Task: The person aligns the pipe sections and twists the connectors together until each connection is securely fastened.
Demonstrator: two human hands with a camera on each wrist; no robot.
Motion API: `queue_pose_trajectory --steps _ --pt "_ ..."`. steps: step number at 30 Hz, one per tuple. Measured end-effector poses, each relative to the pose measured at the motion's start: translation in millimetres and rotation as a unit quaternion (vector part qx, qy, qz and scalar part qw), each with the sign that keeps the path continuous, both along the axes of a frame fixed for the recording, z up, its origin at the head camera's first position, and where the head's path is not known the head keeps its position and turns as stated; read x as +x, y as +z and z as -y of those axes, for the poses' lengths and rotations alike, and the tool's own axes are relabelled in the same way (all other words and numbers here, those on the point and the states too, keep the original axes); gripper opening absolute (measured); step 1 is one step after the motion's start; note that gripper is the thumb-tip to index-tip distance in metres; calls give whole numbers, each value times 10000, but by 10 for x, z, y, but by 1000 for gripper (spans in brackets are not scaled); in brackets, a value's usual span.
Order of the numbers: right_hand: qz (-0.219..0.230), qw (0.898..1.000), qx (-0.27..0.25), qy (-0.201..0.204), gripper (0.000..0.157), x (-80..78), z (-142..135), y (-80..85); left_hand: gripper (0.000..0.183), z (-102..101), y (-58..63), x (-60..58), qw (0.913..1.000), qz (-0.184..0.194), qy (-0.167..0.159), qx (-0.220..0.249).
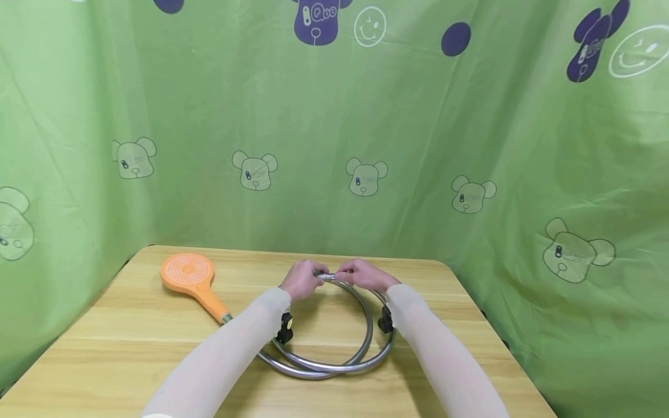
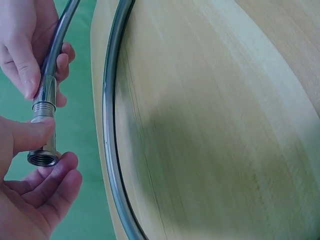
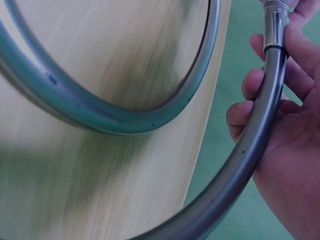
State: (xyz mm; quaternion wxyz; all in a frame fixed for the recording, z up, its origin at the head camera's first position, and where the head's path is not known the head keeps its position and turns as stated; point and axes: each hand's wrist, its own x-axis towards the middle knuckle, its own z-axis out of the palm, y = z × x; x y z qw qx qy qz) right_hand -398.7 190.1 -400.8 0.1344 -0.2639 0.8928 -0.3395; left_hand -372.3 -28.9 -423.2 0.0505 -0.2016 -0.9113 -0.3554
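A grey metal shower hose (image 1: 370,328) lies looped on the table, joined at one end to an orange shower head (image 1: 187,270) at the left. Above the far side of the loop, my left hand (image 1: 303,280) pinches a metal hose connector (image 2: 43,158) between thumb and fingers. Its open end shows inner threads in the left wrist view. A band of outer threads shows between it and the smooth metal sleeve (image 2: 46,90) on the hose. My right hand (image 1: 366,275) holds that sleeve and the hose just behind it, fingers curled round them in the right wrist view.
The wooden table (image 1: 130,360) ends just beyond both hands. A green curtain (image 1: 313,220) printed with bear heads hangs behind and at both sides. Black wrist cameras sit on both wrists, close to the hose loops.
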Motion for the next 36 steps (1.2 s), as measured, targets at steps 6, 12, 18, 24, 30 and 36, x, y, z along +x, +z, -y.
queue_pose_trajectory --steps 6,12,18,24,30,36 --pt "-65 9998 -171 -40 24 -7 37 -20 29 -2 10 0 10000 -50 5 -18" --pt "-201 9992 -333 -74 15 27 62 -12 27 1 15 10 9999 -89 3 64" --pt "-77 9999 -100 -49 18 36 52 -2 22 -6 -28 -10 9999 -51 -52 94" --pt "-138 9999 -50 -86 15 -5 48 -53 22 -6 -52 -16 9998 -12 -91 165" --pt "-249 9993 -256 -81 13 -19 55 -74 26 5 -24 -2 9996 88 -44 259" --pt "-200 9997 116 -38 25 -27 26 -47 23 2 -7 7 9998 68 -14 169"
